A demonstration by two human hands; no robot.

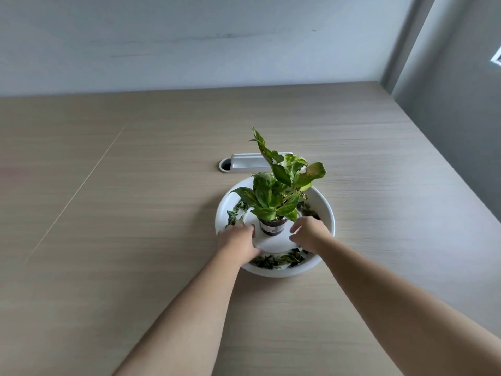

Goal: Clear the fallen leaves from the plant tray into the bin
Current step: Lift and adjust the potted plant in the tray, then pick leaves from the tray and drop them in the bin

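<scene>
A wide white plant tray sits on the wooden table. Inside it a smaller white saucer carries a small dark pot with a green variegated plant. Dark fallen leaves lie in the ring between saucer and tray, at the front, the left and the back right. My left hand grips the saucer's left rim, fingers on top and thumb at the front. My right hand is curled on the saucer's right rim. No bin is in view.
A grey cable port with an oval hole is set into the table just behind the tray. The table's right edge runs diagonally, with grey floor beyond. A pale wall closes the far side.
</scene>
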